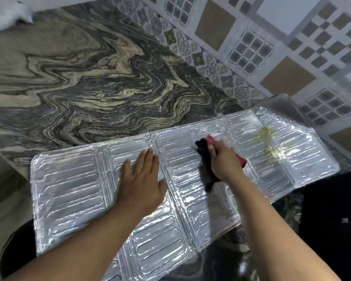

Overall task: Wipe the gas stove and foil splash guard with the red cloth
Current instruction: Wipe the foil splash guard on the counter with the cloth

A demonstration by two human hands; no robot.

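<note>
Foil guard flat on the bench, cloth working its middle panel

A swirled grey-and-cream stone bench fills most of the view, backed at the upper right by a patterned tile wall. Across the bench lies the foil splash guard, opened out flat in several hinged, embossed panels; its long axis runs from the lower left to the upper right, and the far right end tilts up a little beside the wall. A dark surface shows below the guard's right end; whether it is the stove cannot be told.

The left hand rests palm-down on the guard near its middle, fingers straight and close together, pointing away from the person towards the far edge. The right hand sits just to the right of it, fingers curled round the red cloth, which is bunched and pressed onto the next panel; the cloth shows red at the fingertips and at the outer side of the hand, and dark where it trails towards the wrist.

A yellowish stain marks the panel further right, apart from the cloth
</note>
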